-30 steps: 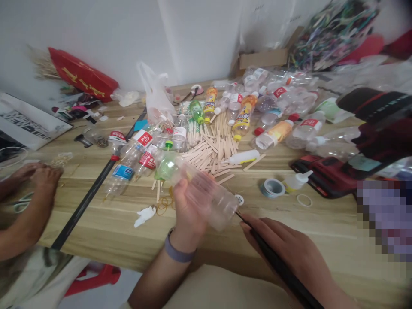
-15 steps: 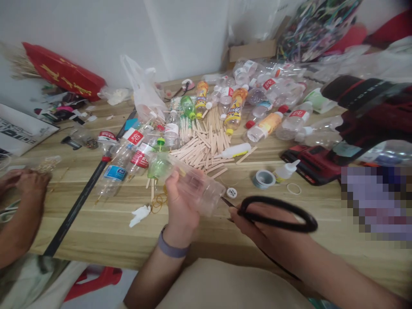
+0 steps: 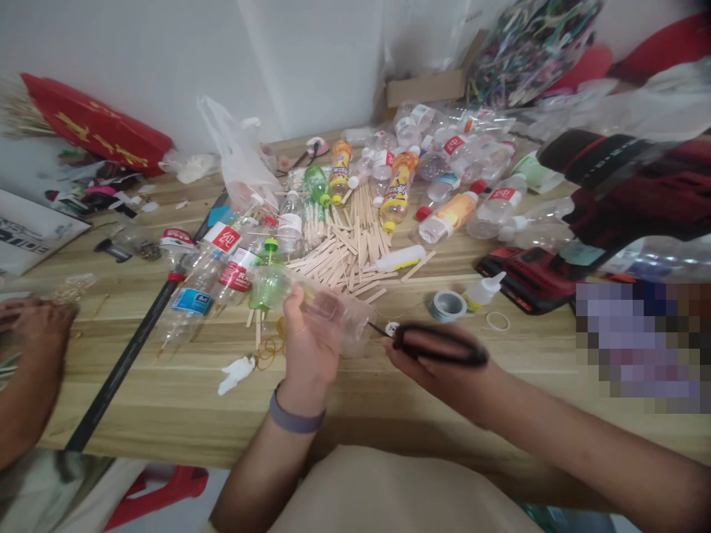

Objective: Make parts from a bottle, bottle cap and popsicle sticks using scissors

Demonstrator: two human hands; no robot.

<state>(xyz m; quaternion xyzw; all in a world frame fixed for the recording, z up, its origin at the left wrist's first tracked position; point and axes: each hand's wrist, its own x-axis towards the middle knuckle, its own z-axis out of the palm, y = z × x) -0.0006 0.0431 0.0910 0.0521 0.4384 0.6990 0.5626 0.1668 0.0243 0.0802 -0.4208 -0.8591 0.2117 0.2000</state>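
Observation:
My left hand (image 3: pixel 311 344) is closed around a clear plastic bottle (image 3: pixel 355 318), held tilted above the table with its far end pointing right. My right hand (image 3: pixel 444 385) grips scissors (image 3: pixel 409 339) with black loop handles. Their dark blade tip meets the bottle's right end; whether it goes through the plastic cannot be made out. Behind the bottle lies a green bottle (image 3: pixel 266 285) with sticks poking out. Several rubber bands (image 3: pixel 269 355) and a crumpled white scrap (image 3: pixel 236 372) lie left of my left wrist.
Wooden sticks (image 3: pixel 338 255) are spread mid-table, with many plastic bottles (image 3: pixel 444 152) behind. A tape roll (image 3: pixel 447 305), a small glue bottle (image 3: pixel 484 290) and a red-black power tool (image 3: pixel 555 274) are on the right. A black bar (image 3: pixel 127 363) crosses the left, beside another person's hands (image 3: pixel 38 326).
The scissors have turned, so their upper handle loop looks shorter and the lower one is hidden. My right hand moved slightly left and up. The whole view shifted a little.

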